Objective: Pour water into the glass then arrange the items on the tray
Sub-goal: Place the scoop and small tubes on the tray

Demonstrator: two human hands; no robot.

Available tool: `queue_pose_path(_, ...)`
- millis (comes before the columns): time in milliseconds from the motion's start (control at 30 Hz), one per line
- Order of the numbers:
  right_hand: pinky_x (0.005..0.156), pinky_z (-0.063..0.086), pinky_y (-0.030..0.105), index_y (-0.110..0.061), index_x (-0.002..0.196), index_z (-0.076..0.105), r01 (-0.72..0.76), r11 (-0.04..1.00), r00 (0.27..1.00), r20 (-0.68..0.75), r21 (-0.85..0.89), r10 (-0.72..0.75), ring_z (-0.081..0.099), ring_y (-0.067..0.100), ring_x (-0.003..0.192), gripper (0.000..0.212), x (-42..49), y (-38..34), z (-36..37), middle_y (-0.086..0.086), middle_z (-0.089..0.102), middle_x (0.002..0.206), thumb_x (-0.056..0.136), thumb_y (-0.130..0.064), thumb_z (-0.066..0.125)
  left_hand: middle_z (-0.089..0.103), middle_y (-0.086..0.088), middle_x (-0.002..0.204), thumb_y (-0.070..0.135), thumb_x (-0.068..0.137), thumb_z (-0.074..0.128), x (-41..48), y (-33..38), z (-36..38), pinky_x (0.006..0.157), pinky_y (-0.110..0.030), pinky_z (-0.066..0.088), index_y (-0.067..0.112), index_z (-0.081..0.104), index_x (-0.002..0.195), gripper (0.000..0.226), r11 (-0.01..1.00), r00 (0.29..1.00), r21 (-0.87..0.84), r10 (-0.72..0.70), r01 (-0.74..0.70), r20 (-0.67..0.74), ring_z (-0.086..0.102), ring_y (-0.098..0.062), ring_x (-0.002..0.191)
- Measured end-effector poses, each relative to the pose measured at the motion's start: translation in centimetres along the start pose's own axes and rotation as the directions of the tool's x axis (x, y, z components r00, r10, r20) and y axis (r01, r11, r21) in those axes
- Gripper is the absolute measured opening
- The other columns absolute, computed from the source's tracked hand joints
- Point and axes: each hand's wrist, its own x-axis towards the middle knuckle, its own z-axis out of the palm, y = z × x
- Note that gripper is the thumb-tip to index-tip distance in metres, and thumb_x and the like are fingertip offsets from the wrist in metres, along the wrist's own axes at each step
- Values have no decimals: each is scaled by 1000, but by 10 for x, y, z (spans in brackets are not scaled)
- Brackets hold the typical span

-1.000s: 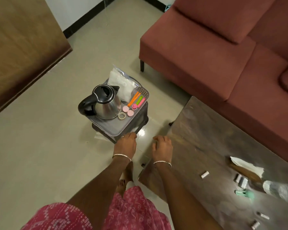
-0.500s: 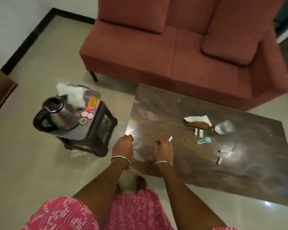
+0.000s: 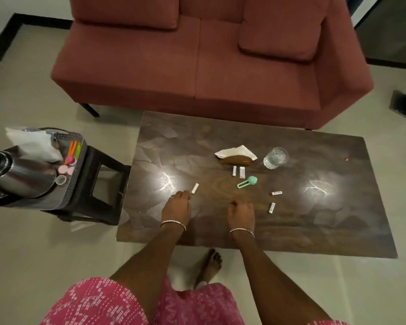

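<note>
While the rust-red fabric sofa fills the far side, the dark wood-grain coffee table lies in front of it. A black plastic stool stands just left of the table and carries the grey rectangular tray. On the tray sit a steel electric kettle at its near left and white paper napkins behind it.

Both hands hover over the table's near edge. The left hand has loosely curled fingers that grip nothing; its fingertips are just beside a small white sachet, and contact cannot be told. The right hand is also loosely curled and holds nothing.

The clear drinking glass stands upright at the table's far middle, right of a brown napkin holder. A mint-green plastic scoop lies near them.
</note>
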Motion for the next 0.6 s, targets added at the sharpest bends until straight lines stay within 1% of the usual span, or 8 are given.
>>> queue_pose_path(133, 85, 44, 40, -5, 100, 69, -20, 1000, 999, 28, 4, 20, 57, 36, 100, 18, 26, 47, -24, 15, 69, 102, 88, -9, 55, 63, -4, 111, 14, 91, 49, 6, 44, 27, 82, -35, 46, 16, 59, 111, 23, 1000, 1000, 19, -13, 13, -9, 60, -27, 98)
queue_pose_path(233, 89, 43, 40, -3, 101, 71, -52, 999, 998, 28, 5, 52, 57, 36, 104, 22, 43, 84, -44, 17, 68, 104, 89, -10, 54, 64, -7, 108, 10, 89, 51, 13, 78, 46, 82, -36, 45, 14, 60, 108, 21, 1000, 1000, 11, -6, 6, 4, 60, -30, 99)
queue_pose_path(300, 89, 44, 41, -2, 100, 72, -76, 997, 997, 18, 18, 76, 57, 38, 103, 22, 51, 106, -55, 19, 69, 104, 88, -8, 55, 63, -8, 107, 11, 89, 50, 17, 95, 54, 82, -36, 45, 13, 59, 108, 22, 1000, 1000, 6, 6, -6, 23, 60, -30, 99)
queue_pose_path(400, 86, 47, 42, 0, 99, 71, -127, 990, 992, -12, 57, 128, 60, 40, 99, 20, 60, 136, -72, 20, 69, 101, 86, -5, 56, 63, -9, 106, 13, 88, 50, 25, 121, 70, 81, -38, 46, 12, 58, 109, 22, 999, 998, 15, 31, -31, 52, 60, -31, 97)
queue_pose_path(500, 78, 48, 43, 0, 92, 72, -188, 979, 979, -58, 86, 193, 62, 42, 91, 17, 65, 158, -78, 22, 70, 91, 86, -4, 57, 62, -9, 106, 12, 88, 50, 33, 141, 83, 81, -39, 44, 13, 58, 107, 21, 998, 995, 25, 56, -58, 87, 59, -31, 99)
queue_pose_path(567, 74, 48, 44, 2, 92, 71, -252, 964, 965, -48, 88, 257, 62, 44, 90, 17, 70, 172, -78, 25, 69, 93, 83, -3, 57, 61, -9, 109, 12, 88, 49, 40, 151, 95, 85, -39, 45, 13, 57, 110, 23, 994, 988, 50, 89, -96, 123, 57, -30, 103)
queue_pose_path(600, 75, 48, 43, 2, 94, 71, -283, 956, 958, -25, 80, 286, 61, 44, 93, 19, 73, 177, -77, 25, 68, 96, 82, -3, 57, 60, -8, 111, 13, 89, 49, 44, 155, 100, 87, -39, 45, 13, 56, 112, 24, 992, 985, 65, 97, -107, 144, 56, -29, 105)
